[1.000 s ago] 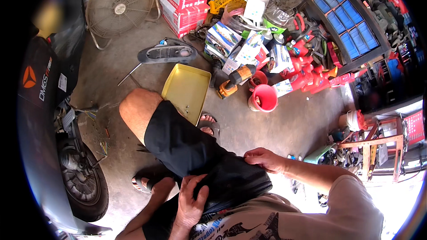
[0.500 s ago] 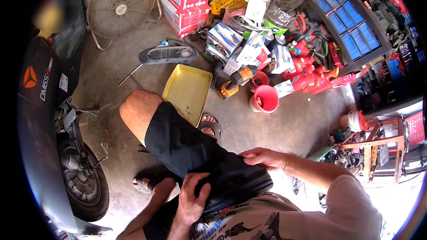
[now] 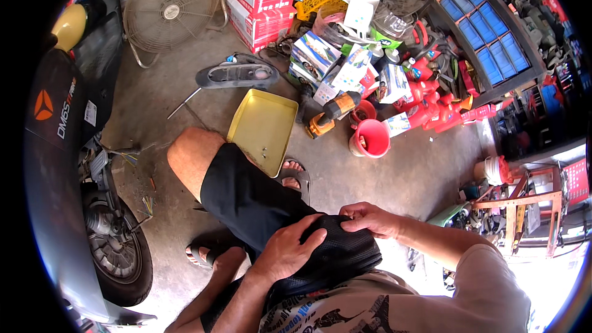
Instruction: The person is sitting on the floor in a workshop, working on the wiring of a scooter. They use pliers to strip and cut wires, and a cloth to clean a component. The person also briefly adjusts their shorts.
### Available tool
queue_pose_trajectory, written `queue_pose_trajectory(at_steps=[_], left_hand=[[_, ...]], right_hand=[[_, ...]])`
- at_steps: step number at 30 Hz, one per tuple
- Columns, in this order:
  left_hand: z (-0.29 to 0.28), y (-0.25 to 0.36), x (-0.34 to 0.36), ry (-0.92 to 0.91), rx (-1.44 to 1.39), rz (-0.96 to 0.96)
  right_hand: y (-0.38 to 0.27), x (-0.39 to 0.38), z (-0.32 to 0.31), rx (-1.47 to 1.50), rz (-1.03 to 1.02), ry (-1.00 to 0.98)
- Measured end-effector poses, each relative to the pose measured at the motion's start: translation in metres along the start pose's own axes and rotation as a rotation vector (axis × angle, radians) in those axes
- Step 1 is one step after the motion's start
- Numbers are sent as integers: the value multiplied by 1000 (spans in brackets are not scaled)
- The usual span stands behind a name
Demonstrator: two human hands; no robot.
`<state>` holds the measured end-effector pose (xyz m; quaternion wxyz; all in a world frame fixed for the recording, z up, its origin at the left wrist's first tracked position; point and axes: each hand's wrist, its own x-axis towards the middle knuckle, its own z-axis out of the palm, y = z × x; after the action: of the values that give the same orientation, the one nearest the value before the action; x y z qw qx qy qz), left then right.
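Across my lap lies a piece of black mesh fabric (image 3: 339,256), bunched up against my white printed shirt; whether it is a bag or a cover I cannot tell. My right hand (image 3: 368,220) pinches its upper edge between thumb and fingers. Close beside it, my left hand (image 3: 290,246) is closed on the left side of the same fabric, its thumb raised and some fingertips hidden in the folds. Beneath is my leg in black shorts (image 3: 246,185). Beyond the knee, a yellow metal tray (image 3: 262,126) sits on the floor with a few small parts in it.
A dark scooter (image 3: 55,179) stands along the left. Ahead are a floor fan (image 3: 171,11), red-and-white cartons (image 3: 262,0), and a long dark cover (image 3: 237,76). An orange-black power tool (image 3: 330,114), red bucket (image 3: 370,137) and red bottles (image 3: 431,111) lie right of the tray.
My left hand has moved up and right over the mesh fabric, nearer to my right hand. The fabric's upper edge is lifted and bunched more between them.
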<state>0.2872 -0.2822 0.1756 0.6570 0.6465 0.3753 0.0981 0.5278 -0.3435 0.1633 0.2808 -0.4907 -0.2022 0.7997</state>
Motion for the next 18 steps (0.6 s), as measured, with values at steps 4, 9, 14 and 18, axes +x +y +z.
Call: queue_pose_trajectory(at_steps=[4,9,14,18], left_hand=[[-2,2,-3,22,-63,-5],[-2,-2,-4,31,-79,-33],[0,-1,-3,81,-33,3],[0,-1,-3,73,-58,-9]], right_hand=[[3,6,-3,-47,-27,-36],[2,10,-4,-136,-50,-75],[-4,12,-2,-166,-60,-73],[-2,12,-5,-205,-94,-76]])
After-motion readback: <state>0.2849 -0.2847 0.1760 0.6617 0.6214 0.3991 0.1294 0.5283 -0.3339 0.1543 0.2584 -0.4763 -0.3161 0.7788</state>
